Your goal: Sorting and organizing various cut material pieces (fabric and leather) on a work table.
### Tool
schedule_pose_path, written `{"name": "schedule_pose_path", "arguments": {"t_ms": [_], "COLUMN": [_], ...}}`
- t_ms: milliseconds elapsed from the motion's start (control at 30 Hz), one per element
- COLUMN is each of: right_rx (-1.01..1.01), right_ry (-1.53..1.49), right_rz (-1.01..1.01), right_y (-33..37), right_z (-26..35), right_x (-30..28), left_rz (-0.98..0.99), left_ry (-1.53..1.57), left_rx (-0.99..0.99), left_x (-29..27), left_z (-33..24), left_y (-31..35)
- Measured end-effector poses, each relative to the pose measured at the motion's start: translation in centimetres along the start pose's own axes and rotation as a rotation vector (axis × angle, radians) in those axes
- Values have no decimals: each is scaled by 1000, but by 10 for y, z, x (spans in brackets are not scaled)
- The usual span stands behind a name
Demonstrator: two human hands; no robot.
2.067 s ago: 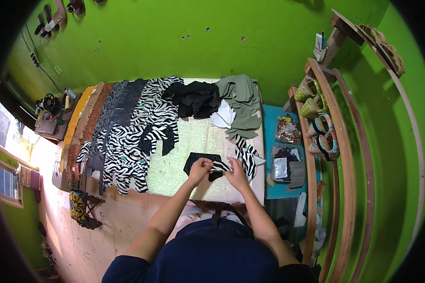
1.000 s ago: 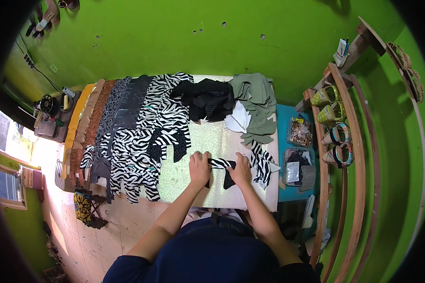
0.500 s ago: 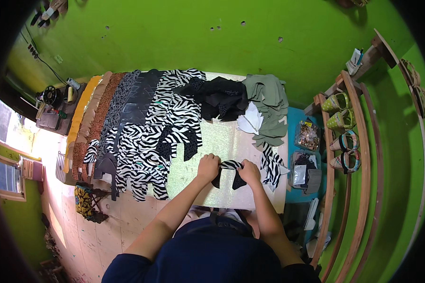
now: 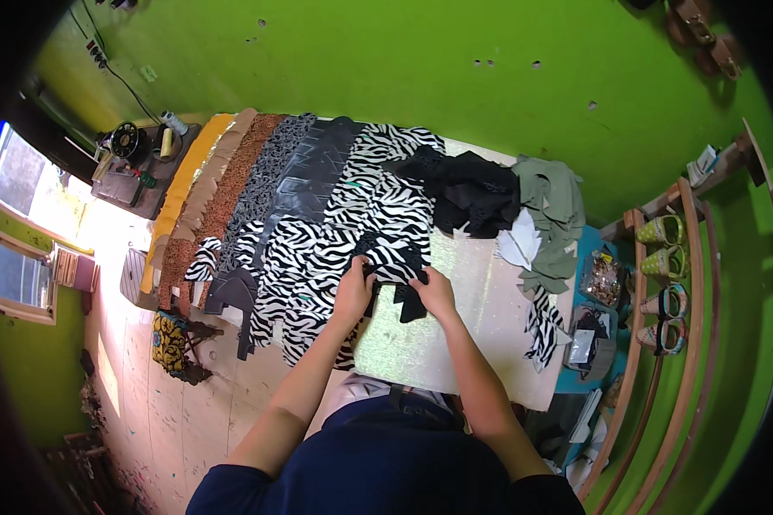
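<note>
Over the stack of cut pieces at the middle of the table, my left hand (image 4: 351,294) and my right hand (image 4: 435,293) pinch the two sides of a zebra-striped cut piece (image 4: 395,269). Its stripes face up. Black patterned material (image 4: 410,306) shows below it between my hands; I cannot tell whether that belongs to the held piece or to the stack under it. More zebra-striped pieces (image 4: 305,262) lie spread in overlapping layers to the left of my left hand.
Rows of grey (image 4: 311,176), brown and yellow pieces (image 4: 183,184) lie leftward. Black scraps (image 4: 481,196), green scraps (image 4: 548,193) and a white scrap (image 4: 520,240) lie right. A teal surface holds boxes (image 4: 603,279). Sandals (image 4: 661,262) sit on a wooden rack (image 4: 700,300). A small machine (image 4: 125,142) stands far left.
My hands have moved left and away from me, carrying the striped piece from the bare tabletop onto the stack. The view has turned left, shifting the table rightward in the picture.
</note>
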State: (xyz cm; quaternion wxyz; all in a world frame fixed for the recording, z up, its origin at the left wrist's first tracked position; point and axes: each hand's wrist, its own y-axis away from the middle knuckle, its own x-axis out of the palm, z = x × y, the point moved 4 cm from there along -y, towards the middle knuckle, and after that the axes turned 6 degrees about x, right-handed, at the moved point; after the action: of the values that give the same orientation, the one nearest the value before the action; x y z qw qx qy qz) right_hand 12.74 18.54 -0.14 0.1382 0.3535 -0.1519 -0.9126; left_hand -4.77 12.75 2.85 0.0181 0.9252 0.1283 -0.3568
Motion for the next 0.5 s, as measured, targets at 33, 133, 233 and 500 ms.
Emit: {"name": "schedule_pose_path", "arguments": {"t_ms": [33,133,233,500], "right_rx": [-15,73,141,54], "right_ry": [18,114,177,253], "right_rz": [-63,-46,-41,-207], "right_y": [-5,-11,-12,-13], "right_z": [7,18,20,26], "right_x": [6,19,24,23], "left_rz": [11,39,78,37], "left_ry": [-27,-67,-102,-351], "left_rx": [-26,-8,29,231], "left_x": [-4,-10,-7,-5], "left_z": [6,17,19,17], "left_y": [-4,-10,-16,-27]}}
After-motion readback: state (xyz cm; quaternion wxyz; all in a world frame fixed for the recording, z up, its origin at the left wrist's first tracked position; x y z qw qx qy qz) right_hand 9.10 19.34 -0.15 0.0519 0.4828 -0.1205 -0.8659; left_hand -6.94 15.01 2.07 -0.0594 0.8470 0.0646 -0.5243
